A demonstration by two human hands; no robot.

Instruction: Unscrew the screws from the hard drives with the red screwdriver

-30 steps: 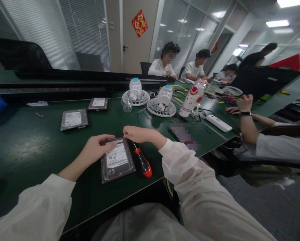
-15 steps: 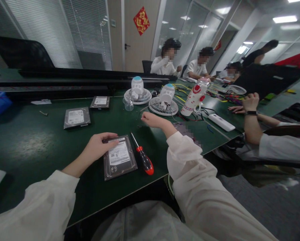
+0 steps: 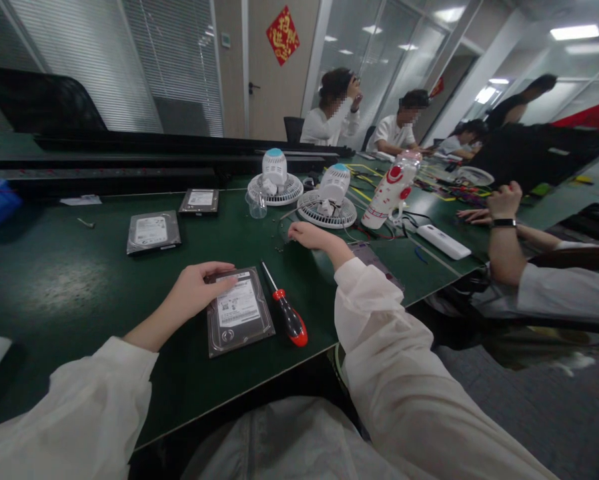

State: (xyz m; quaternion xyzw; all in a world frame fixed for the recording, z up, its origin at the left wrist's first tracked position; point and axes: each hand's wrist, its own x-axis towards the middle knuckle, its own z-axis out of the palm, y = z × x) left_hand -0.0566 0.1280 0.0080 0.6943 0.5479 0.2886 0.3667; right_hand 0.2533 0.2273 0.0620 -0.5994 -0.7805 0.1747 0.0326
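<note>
My left hand (image 3: 199,288) rests on a hard drive (image 3: 242,320) near the table's front edge, its thumb over the white label and its fingers around the far left edge. To the drive's right lies a screwdriver (image 3: 290,317) with a red and black handle, its shaft pointing away from me. My right hand (image 3: 313,237) is closed in a pinch over the table, in front of the white fans. Whatever its fingertips hold is hidden. Several tiny screws (image 3: 279,250) lie just beside it.
Two more hard drives (image 3: 153,231) (image 3: 199,201) lie at the left back. Beyond my right hand are a clear cup (image 3: 256,205), two white fans (image 3: 275,187) (image 3: 327,208) and a patterned bottle (image 3: 390,193). A white power bank (image 3: 443,241) lies near another person's arm (image 3: 505,250) at right.
My right hand has shifted slightly to the right and its fingers have dipped lower. My left hand, the hard drive and the screwdriver have stayed in place.
</note>
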